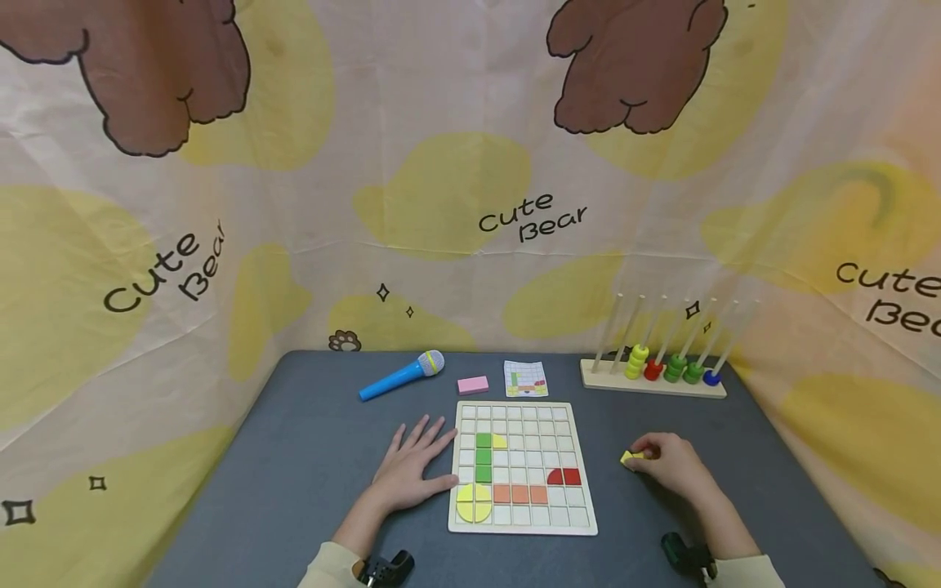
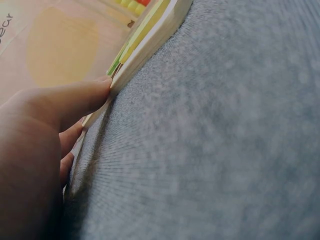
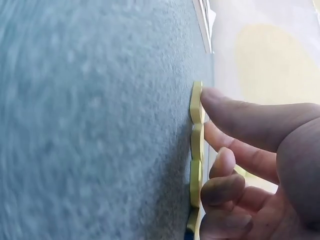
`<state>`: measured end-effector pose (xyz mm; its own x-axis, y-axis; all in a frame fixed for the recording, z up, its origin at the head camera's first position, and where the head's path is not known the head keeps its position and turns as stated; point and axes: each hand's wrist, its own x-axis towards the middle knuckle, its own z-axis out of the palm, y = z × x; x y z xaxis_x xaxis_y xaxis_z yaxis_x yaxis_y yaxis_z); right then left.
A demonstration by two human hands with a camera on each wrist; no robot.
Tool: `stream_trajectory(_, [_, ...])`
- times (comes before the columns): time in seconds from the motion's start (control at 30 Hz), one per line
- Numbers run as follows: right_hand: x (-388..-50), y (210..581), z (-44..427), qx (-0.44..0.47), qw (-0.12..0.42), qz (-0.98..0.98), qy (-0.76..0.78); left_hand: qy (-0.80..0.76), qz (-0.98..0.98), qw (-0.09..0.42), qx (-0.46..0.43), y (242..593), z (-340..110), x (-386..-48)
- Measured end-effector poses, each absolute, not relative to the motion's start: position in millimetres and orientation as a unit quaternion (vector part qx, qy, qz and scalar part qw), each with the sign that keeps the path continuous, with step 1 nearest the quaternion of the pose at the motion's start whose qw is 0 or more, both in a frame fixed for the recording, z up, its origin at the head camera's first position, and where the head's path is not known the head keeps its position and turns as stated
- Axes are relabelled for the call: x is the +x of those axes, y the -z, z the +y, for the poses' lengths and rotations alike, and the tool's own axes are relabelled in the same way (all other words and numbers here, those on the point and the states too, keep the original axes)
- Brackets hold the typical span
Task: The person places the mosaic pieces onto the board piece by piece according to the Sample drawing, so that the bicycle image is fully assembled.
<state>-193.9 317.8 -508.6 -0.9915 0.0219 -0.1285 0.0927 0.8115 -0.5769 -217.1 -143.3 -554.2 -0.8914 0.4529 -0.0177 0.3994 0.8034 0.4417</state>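
Note:
My left hand (image 1: 412,469) lies with fingers spread at the left edge of a white grid board (image 1: 581,518). Its thumb touches the board's rim, as the left wrist view also shows. On the board sit green squares (image 1: 483,457), a yellow quarter-round piece (image 1: 500,442), orange squares (image 1: 519,494), red pieces (image 1: 571,477) and a yellow circle of quarter pieces (image 1: 474,503). Right of the board, my right hand (image 1: 672,464) pinches a small yellow piece with a notched edge (image 1: 627,458). Close up, its thumb presses the yellow wood (image 3: 197,102), low by the tabletop; curled fingers partly hide it.
Behind the board lie a blue toy microphone (image 1: 403,376), a pink block (image 1: 473,385) and a pattern card (image 1: 525,380). A wooden bead rack with upright rods (image 1: 654,385) stands at the back right. A printed cloth (image 1: 441,188) hangs behind the grey table (image 1: 257,490).

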Motion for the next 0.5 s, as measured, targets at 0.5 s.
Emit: stream_trajectory(0.5, [-196.1,507.4,301.1,0.007,0.055,0.942,0.332,-0.214,0.950,0.058,0.222,556.4,-142.4,-217.6])
